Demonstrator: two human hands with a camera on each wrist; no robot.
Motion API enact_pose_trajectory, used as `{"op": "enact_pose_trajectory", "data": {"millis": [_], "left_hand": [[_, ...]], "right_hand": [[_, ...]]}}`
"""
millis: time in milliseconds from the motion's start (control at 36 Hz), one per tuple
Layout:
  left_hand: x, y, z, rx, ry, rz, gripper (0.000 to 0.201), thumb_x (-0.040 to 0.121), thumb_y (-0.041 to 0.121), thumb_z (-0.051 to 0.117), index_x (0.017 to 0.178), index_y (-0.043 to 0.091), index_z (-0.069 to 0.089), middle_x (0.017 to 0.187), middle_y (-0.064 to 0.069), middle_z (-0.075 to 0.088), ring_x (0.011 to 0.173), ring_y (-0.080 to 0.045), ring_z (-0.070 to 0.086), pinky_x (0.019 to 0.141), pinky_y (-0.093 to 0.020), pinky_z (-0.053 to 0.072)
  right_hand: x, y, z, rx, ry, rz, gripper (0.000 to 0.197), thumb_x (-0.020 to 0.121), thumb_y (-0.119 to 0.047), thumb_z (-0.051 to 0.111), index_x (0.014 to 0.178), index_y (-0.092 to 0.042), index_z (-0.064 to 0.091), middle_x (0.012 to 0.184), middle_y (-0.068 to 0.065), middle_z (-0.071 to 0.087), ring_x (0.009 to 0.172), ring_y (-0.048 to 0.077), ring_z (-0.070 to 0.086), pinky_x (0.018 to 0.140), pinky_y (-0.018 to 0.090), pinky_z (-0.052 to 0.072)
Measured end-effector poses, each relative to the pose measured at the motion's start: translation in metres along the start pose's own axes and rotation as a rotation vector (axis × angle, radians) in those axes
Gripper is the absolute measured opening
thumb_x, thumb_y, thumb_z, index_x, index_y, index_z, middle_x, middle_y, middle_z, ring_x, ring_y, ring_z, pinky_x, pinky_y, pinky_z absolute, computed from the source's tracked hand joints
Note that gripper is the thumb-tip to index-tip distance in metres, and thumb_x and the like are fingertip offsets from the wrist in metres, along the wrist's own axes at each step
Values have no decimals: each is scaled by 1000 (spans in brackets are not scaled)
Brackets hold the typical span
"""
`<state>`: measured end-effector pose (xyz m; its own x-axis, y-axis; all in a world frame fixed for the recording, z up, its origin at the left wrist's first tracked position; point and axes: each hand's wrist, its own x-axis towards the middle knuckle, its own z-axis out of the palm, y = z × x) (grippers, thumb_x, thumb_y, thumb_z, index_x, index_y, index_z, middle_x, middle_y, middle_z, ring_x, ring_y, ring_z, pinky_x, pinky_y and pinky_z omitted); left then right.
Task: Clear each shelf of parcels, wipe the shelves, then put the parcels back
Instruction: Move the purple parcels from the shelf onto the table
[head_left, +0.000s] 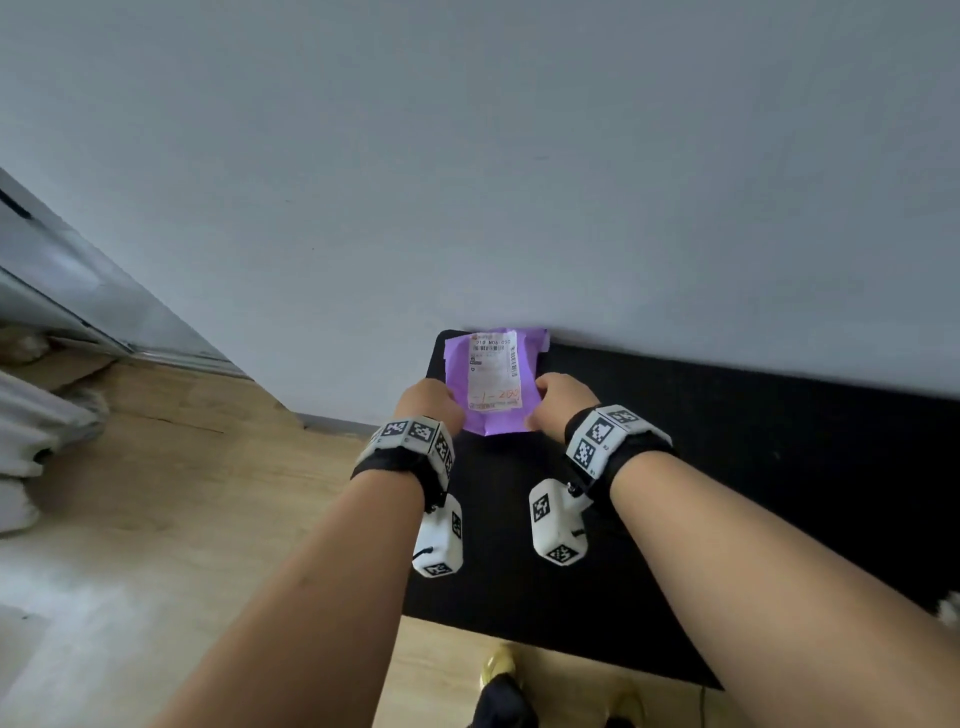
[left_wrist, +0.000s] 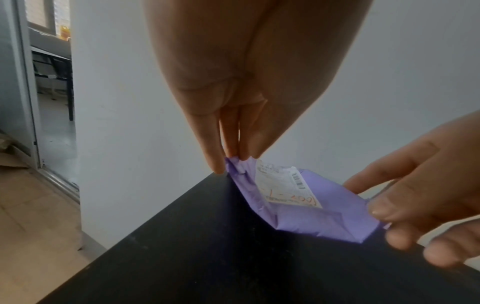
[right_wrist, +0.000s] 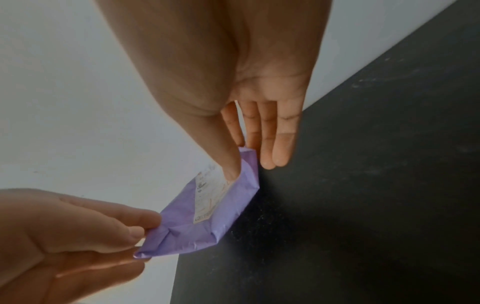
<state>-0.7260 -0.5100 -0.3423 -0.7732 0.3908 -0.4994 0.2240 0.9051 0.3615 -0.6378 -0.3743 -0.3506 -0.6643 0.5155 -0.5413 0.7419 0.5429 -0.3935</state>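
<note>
Between the 2 hands, a purple parcel (head_left: 497, 382) lies on the black shelf top (head_left: 727, 467), its far end up against the white wall (head_left: 467, 156). It is a soft plastic mailer with a white shipping label (head_left: 493, 374) on its upper face; the label carries a barcode and red handwriting at the end nearer the person.

On the parcel's left edge, the left hand (head_left: 428, 405) pinches the crumpled purple film between thumb and fingertips (left_wrist: 231, 148), the fingers held close together and pointing down at the shelf's far left corner. On the right edge, the right hand (head_left: 563, 402) also grips the parcel: the wrist view shows its thumb (right_wrist: 228, 160) lying on top near the label while the index finger goes behind the edge, and the other fingers (right_wrist: 275, 150) hang straight beside the parcel above the black surface. Whether the parcel rests fully on the shelf or is lifted slightly at the gripped edges cannot be told.

Both wrists wear black straps with white marker blocks (head_left: 415, 434). To the left of the left forearm lies a wooden floor (head_left: 182, 493), and beyond it a metal door track (head_left: 171, 353) runs along the wall's foot.
</note>
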Motion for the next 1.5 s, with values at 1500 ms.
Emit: {"op": "enact_pose_trajectory", "data": {"millis": [1500], "left_hand": [[-487,382,283,298,-110,1051,39,87,13,49,125,16,57,129,-10,56,118,-28,53,92,-30,42]], "right_hand": [[-490,505,-126,102,634,605,24,92,-23,53,111,-10,60,120,12,59,114,30,54,90,34,46]]}}
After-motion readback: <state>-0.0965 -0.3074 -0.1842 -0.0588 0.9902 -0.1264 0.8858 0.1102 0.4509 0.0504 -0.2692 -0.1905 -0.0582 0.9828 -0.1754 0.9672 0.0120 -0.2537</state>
